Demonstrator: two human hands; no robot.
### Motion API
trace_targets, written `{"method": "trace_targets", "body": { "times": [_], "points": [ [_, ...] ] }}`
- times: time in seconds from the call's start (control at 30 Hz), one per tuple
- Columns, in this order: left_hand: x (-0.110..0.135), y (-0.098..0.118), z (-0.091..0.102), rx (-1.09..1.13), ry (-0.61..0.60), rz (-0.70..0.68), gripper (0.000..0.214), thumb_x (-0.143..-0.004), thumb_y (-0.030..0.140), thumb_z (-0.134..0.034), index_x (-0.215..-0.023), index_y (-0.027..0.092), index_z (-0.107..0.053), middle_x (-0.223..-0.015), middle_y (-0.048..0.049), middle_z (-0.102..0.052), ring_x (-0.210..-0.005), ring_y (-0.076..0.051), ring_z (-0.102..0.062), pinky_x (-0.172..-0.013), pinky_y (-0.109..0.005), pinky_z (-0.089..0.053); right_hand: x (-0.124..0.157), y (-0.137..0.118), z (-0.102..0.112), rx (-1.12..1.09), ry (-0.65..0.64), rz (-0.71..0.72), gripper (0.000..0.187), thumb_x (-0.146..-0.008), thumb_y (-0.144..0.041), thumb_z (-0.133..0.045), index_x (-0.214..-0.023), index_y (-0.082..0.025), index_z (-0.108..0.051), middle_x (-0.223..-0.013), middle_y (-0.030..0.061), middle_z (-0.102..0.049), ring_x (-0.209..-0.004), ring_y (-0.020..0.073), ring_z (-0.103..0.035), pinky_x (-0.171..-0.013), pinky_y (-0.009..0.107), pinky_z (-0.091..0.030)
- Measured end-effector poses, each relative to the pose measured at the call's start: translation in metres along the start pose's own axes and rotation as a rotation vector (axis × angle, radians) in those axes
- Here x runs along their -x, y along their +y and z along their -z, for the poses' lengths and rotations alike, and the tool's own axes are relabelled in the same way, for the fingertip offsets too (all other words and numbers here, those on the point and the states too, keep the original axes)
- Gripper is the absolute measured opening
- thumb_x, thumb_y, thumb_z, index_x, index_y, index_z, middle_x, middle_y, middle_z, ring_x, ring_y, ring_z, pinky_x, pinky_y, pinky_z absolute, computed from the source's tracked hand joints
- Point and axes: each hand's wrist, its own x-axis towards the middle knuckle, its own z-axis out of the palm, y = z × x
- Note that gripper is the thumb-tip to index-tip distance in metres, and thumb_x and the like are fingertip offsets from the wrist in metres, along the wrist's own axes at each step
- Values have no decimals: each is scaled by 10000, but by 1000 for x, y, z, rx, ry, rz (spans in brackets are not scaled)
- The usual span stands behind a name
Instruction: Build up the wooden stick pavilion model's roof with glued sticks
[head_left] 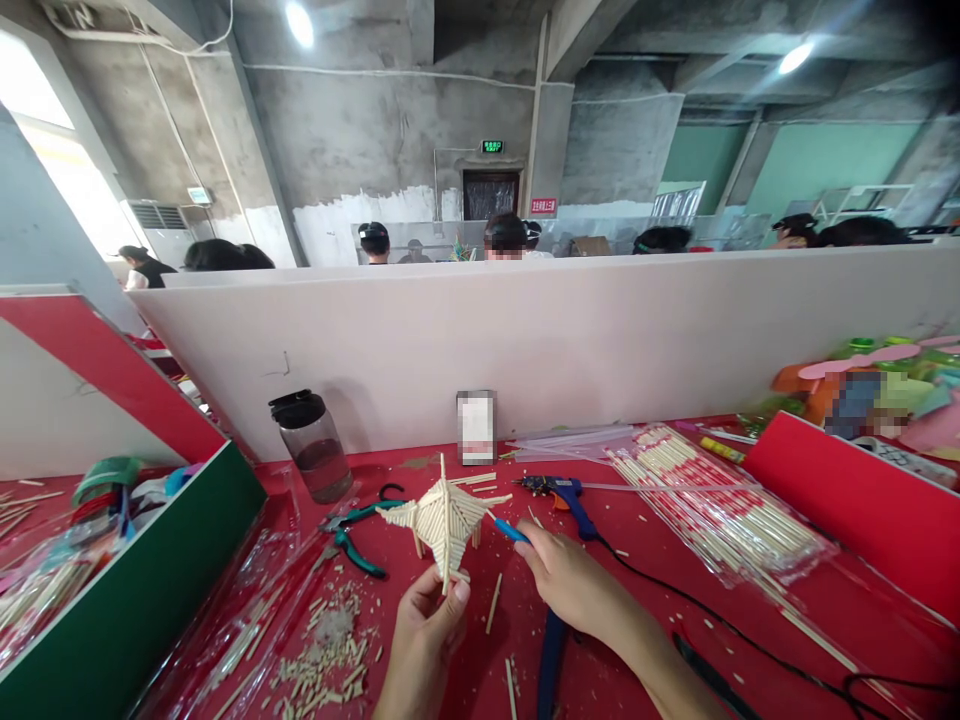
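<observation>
Pale wooden-stick model: pinched at base in L hand. Slim blue tool: gripped in R hand, tip at model. Prob. mid-assembly; for next move, steady aim.

Counts — two hands of mine: left hand, right hand. One stick model, one blue-handled tool, one glue gun, one pliers, one bottle, one stick pack — loose offcuts too many to count.

i face a white partition behind my red tabletop; beyond it, concrete walls, ceiling lamps and a bright window.
</observation>
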Motion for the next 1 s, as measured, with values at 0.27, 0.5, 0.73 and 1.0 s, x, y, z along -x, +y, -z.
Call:
{"method": "trace_targets", "body": {
  "times": [0.27,0.5,0.73,1.0],
  "points": [
    [-3,-4,4,3,20,-23,481,-531,459,-958,-735,133,-670,-628,56,-515,-491,-38,-304,-479,-163,-252,6,-4,-2,-23,-17,67,355,-1028,-284,-391,-1266,-214,-644,-1190,151,-737,-1186,302,-660,-923,356,-474],
    [-2,-4,3,12,1,-2,478,-522,452,-967,-760,133,-703,-647,40,-547,-512,-48,-386,-499,-162,-329,4,-7,1,-119,-32,73,434,-1041,-428,-357,-1327,-218,-606,-1174,142,-734,-1153,311,-658,-928,379,-462],
    [-1,-6,2,56,11,-7,434,-540,398,-971,-753,137,-698,-635,41,-563,-523,-52,-433,-514,-148,-371,9,-6,15,-283,-173,233,321,-1005,-496,-462,-1063,-272,-685,-992,43,-724,-936,246,-647,-849,322,-453],
    [0,-4,2,70,-12,6,378,-586,364,-954,-789,137,-731,-678,9,-642,-565,-87,-531,-585,-189,-455,0,-7,1,-710,-129,335,348,-1009,-565,-472,-1000,-237,-589,-823,-13,-544,-771,159,-504,-756,279,-405]
  ]
}}
